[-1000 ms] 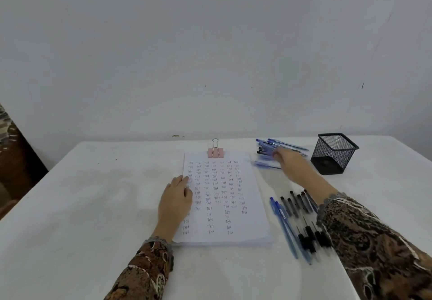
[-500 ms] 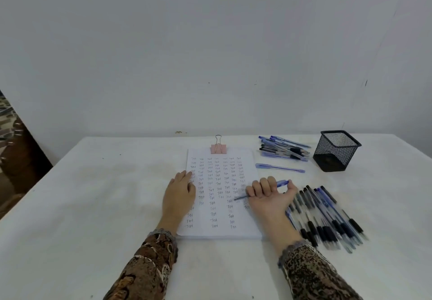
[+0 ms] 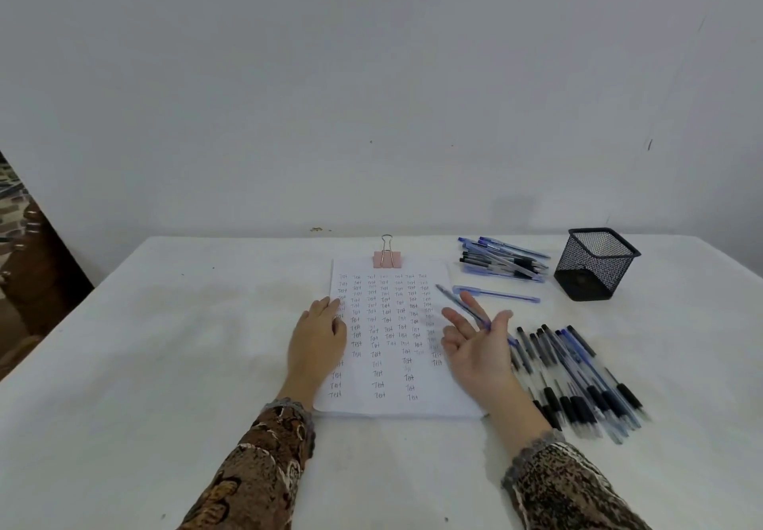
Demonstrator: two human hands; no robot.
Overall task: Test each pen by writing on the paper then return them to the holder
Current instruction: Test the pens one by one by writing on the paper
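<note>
A white paper (image 3: 388,403) filled with rows of written test words lies on the table, with a pink binder clip (image 3: 387,257) at its top edge. My left hand (image 3: 318,339) rests flat on the paper's left edge. My right hand (image 3: 479,343) hovers at the paper's right edge with the palm turned up and the fingers spread. It holds a blue pen (image 3: 454,302) between thumb and forefinger, the tip pointing up and left. The black mesh holder (image 3: 594,265) stands at the back right, and I see no pens in it.
A pile of blue and black pens (image 3: 501,261) lies left of the holder, with a single blue pen (image 3: 495,294) in front of it. Several more pens (image 3: 578,381) lie in a row right of my right hand. A wall stands behind the white table (image 3: 165,343).
My right hand reached to the far pile, came back gripping a blue pen over the paper, and has now turned palm-up with fingers spread. My left hand stayed on the paper.
</note>
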